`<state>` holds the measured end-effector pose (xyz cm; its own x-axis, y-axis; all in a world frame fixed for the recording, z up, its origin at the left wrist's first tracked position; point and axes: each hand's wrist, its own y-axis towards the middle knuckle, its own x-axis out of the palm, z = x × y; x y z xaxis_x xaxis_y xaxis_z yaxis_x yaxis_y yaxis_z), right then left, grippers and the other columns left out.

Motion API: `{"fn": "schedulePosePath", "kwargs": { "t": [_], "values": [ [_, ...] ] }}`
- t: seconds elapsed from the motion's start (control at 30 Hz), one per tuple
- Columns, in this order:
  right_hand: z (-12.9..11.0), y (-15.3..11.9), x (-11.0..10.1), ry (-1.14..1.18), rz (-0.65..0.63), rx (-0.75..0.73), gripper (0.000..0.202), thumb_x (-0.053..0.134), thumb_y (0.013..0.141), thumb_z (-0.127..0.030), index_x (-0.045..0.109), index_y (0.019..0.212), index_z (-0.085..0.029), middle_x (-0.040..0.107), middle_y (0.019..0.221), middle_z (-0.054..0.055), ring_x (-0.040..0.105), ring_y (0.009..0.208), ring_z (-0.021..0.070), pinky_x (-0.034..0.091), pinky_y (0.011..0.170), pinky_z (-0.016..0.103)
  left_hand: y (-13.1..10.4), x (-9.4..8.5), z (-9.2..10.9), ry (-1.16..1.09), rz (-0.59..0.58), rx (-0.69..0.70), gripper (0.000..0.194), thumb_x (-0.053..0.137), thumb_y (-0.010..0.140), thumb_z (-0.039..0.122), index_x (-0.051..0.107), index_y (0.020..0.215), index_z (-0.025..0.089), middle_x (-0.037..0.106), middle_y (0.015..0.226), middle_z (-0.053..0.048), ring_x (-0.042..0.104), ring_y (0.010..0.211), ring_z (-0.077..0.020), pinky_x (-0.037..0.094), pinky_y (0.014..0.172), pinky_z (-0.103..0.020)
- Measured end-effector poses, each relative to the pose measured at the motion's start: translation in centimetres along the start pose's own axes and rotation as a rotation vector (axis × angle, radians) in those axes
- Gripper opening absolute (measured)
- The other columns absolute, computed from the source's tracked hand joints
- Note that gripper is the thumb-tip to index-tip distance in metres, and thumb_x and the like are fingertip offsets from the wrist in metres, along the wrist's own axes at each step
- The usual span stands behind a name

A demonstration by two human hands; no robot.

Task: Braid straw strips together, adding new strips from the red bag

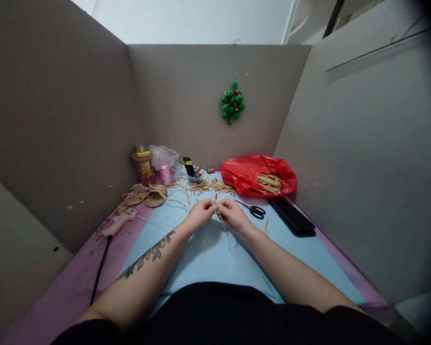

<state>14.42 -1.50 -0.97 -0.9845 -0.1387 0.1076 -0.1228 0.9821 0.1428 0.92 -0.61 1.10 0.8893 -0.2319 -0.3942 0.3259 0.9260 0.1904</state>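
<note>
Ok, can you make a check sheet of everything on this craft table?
Surface: light blue mat on pink cover.
Job's things: both hands pinch one raffia strand; left hand, right hand.
Clutter: scissors, red bag of raffia, woven pieces, pink thread spool, black case.
Fingers: closed on the strand.
Cables: glue gun with black cord.
Surroundings: cardboard walls, green ornament hanging.

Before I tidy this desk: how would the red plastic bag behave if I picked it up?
The red plastic bag looks crumpled and slumped, so it would probably go floppy and lose its shape. Straw strips poke from its open mouth and could spill if it tips. It is likely light, being thin film.
</note>
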Motion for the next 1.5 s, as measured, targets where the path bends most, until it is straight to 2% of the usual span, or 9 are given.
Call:
{"fn": "schedulePosePath", "kwargs": {
  "t": [0.33,0.43,0.53,0.67,0.8,0.93,1.1,1.33,1.5],
  "values": [
    [0.1,0.5,-1.0,-0.085,0.06,0.041,0.026,0.062,0.066,-0.04,0.053,0.064,-0.017,0.046,0.05,-0.005,0.036,0.041,0.0071,0.027,0.042,0.021,0.8,-0.5,-0.6,0.094,0.128,0.029,0.012,0.042,0.076,0.021,0.044,0.064,0.017,0.049,0.057,0.004,0.044,0.056,-0.0091,0.035,0.056,-0.02],
    [-0.4,0.2,-1.0,-0.2,0.181,-0.087,0.022,0.061,0.068,-0.036,0.053,0.063,-0.017,0.045,0.05,-0.004,0.038,0.044,0.0088,0.029,0.043,0.022,0.8,-0.6,-0.4,0.209,0.165,0.034,0.013,0.043,0.074,0.019,0.045,0.061,0.017,0.049,0.058,0.003,0.044,0.058,-0.01,0.034,0.058,-0.022],
    [-1.1,-0.8,-0.6,-0.426,0.262,-0.346,0.014,0.056,0.074,-0.032,0.056,0.072,-0.018,0.054,0.062,0.0,0.047,0.056,0.0126,0.038,0.054,0.025,0.7,-0.5,-0.4,0.222,0.185,0.02,0.012,0.044,0.072,0.019,0.046,0.06,0.017,0.049,0.057,0.003,0.045,0.058,-0.0099,0.033,0.058,-0.022],
    [-1.1,-2.0,0.2,-0.76,0.035,-0.669,0.012,0.047,0.08,-0.022,0.058,0.077,-0.021,0.058,0.073,0.005,0.051,0.071,0.0169,0.04,0.069,0.029,0.6,-0.4,-0.6,-0.04,0.118,-0.041,0.009,0.047,0.068,0.021,0.045,0.06,0.016,0.046,0.052,0.005,0.042,0.05,-0.0078,0.033,0.053,-0.02],
    [-0.3,-2.0,0.9,-0.929,-0.172,-0.761,0.016,0.043,0.081,-0.015,0.058,0.08,-0.021,0.058,0.076,0.006,0.05,0.073,0.0179,0.038,0.069,0.029,0.7,-0.3,-1.0,-0.327,0.052,-0.154,0.009,0.053,0.061,0.02,0.046,0.059,0.015,0.043,0.049,0.006,0.037,0.044,-0.0051,0.029,0.046,-0.019],
    [0.0,-1.7,1.2,-1.07,-0.213,-0.762,0.019,0.042,0.082,-0.014,0.057,0.074,-0.021,0.057,0.071,0.004,0.048,0.07,0.017,0.036,0.065,0.027,0.6,-0.2,-1.1,-0.469,0.03,-0.261,0.011,0.057,0.058,0.02,0.049,0.062,0.013,0.046,0.049,0.006,0.04,0.043,-0.0049,0.027,0.044,-0.018],
    [-0.1,-1.9,1.2,-1.061,-0.159,-0.739,0.014,0.044,0.083,-0.019,0.057,0.078,-0.022,0.058,0.076,0.005,0.049,0.072,0.0173,0.035,0.065,0.027,0.4,-0.2,-0.7,-0.561,-0.002,-0.225,0.021,0.063,0.059,0.026,0.045,0.062,0.014,0.044,0.05,0.007,0.039,0.043,-0.0038,0.027,0.044,-0.017],
    [-0.1,-1.1,0.1,-0.599,0.144,-0.489,0.02,0.054,0.078,-0.039,0.052,0.081,-0.02,0.054,0.076,0.003,0.048,0.064,0.0143,0.038,0.061,0.027,0.5,-0.5,-0.3,-0.495,0.01,-0.152,0.019,0.057,0.066,0.029,0.043,0.064,0.015,0.047,0.053,0.006,0.037,0.041,-0.0029,0.031,0.046,-0.018],
    [0.3,-0.1,0.0,-0.199,0.052,-0.165,0.027,0.055,0.074,-0.045,0.049,0.082,-0.02,0.056,0.069,0.001,0.051,0.062,0.0137,0.04,0.058,0.027,0.5,0.0,-0.2,-0.359,-0.007,-0.102,0.024,0.056,0.069,0.036,0.045,0.066,0.015,0.047,0.053,0.005,0.039,0.043,-0.0045,0.029,0.043,-0.017]
  ]
}}
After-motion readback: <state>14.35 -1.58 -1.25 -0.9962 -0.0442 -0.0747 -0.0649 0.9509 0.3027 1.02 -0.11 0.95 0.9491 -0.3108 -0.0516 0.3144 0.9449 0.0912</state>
